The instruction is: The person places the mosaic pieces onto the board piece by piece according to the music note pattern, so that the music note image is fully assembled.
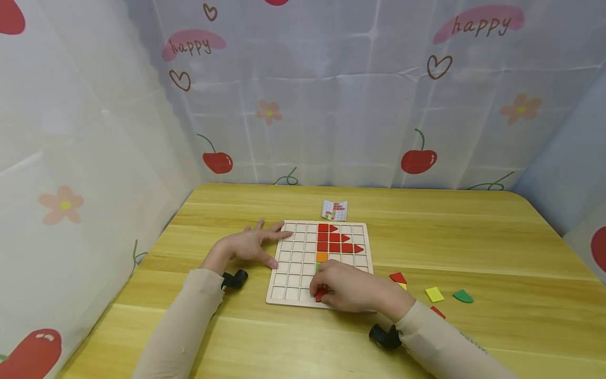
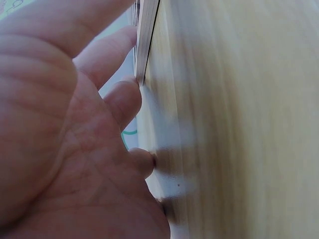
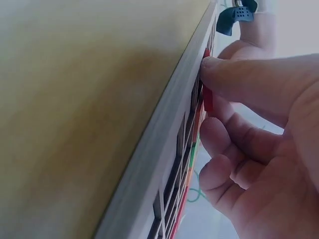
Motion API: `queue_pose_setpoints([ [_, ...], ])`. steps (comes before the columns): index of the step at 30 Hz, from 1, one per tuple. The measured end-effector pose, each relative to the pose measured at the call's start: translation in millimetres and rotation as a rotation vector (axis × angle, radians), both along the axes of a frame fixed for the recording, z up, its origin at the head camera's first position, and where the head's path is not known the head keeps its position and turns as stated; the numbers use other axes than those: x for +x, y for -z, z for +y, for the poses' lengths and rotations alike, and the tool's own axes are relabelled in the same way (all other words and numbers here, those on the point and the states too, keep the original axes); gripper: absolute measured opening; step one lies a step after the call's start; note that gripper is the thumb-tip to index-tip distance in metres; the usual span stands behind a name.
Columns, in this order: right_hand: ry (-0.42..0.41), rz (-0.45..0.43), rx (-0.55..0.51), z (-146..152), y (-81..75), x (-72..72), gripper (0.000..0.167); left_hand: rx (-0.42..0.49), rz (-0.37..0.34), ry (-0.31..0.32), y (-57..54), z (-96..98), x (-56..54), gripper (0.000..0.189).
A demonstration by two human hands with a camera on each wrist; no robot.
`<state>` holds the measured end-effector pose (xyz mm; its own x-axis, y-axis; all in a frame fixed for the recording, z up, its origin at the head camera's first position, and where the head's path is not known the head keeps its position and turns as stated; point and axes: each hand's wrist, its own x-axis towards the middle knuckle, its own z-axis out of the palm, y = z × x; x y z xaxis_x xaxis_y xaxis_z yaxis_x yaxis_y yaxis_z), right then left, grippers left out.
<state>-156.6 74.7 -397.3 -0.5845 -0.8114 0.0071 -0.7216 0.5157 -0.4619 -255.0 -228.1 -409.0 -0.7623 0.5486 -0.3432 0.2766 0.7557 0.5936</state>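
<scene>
A wooden grid board [image 1: 290,282] lies on the table with red tiles [image 1: 335,237] in its upper rows, an orange tile [image 1: 322,257] below them and a green one [image 1: 317,267] partly covered by my right hand. At the board's left edge, my left hand [image 1: 247,244] spreads its fingers, with thumb and fingertips at the rim. My right hand [image 1: 352,287] is over the lower part of the board and pinches a red tile [image 3: 208,99] near the bottom row. In the right wrist view the thumb presses against that tile. The hand hides several cells beneath it.
Behind the board stands a small folded pattern card [image 1: 334,210]. To the right lie loose tiles: a red one [image 1: 398,277] over a yellow one, a yellow square [image 1: 434,294], a green rounded piece [image 1: 463,296] and another red tile [image 1: 437,312] beside the sleeve. Printed curtains surround the table.
</scene>
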Motion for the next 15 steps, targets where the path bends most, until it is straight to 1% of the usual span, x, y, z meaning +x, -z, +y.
queue_pose_setpoints([
  [5,-0.008,0.028,0.001,0.1,0.2,0.7,0.011,-0.002,0.004,0.004,0.3,-0.1,0.2,0.088],
  [13,0.027,0.012,-0.013,-0.8,-0.6,-0.2,0.006,0.000,0.003,0.005,0.2,-0.4,-0.4,0.088],
  [15,0.030,0.006,-0.024,-0.5,-0.6,-0.5,0.008,0.004,0.001,0.008,0.0,-0.4,-0.5,0.088],
])
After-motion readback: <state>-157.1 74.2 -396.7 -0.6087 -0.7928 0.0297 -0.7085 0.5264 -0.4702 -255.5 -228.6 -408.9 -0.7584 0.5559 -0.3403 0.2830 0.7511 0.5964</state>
